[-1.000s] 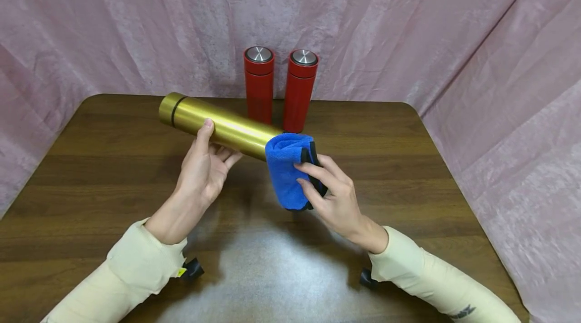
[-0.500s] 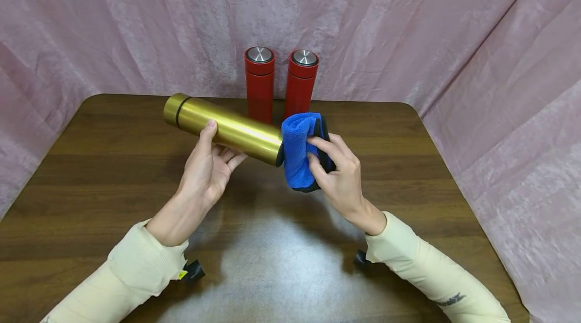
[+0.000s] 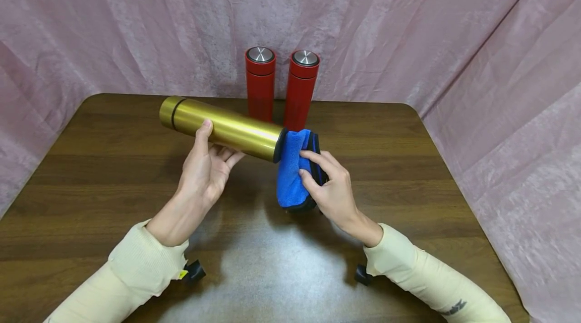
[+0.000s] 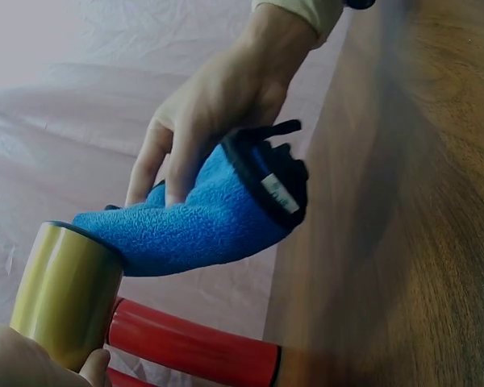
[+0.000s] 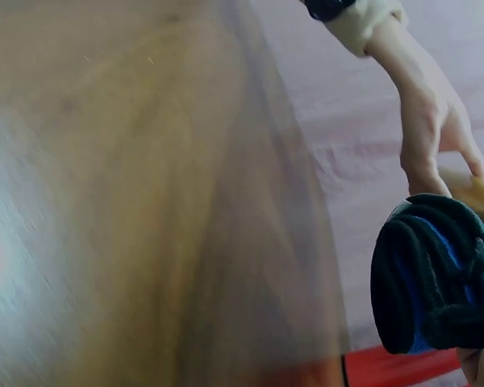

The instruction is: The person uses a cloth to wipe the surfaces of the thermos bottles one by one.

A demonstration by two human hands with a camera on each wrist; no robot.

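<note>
My left hand (image 3: 201,171) grips a gold thermos bottle (image 3: 227,128) around its middle, thumb on top and fingers beneath. The bottle is held above the table, tilted, its capped end at the left and its black base towards the right. A folded blue cloth (image 3: 292,171) with black edging is pinched between the thumb and fingers of my right hand (image 3: 333,189). In the left wrist view the cloth (image 4: 185,222) lies against the base end of the gold bottle (image 4: 68,294). The right wrist view shows the cloth's folded black edges (image 5: 431,278) in layers.
Two red thermos bottles (image 3: 260,86) with silver-topped lids stand upright at the back of the wooden table (image 3: 113,181), behind the gold bottle. Pink curtains (image 3: 181,25) hang behind the table and along its right side.
The right hand with the cloth moved off the bottle's side to its base, up and right, then back down and slightly left. The black base came into sight. The left hand kept its grip.
</note>
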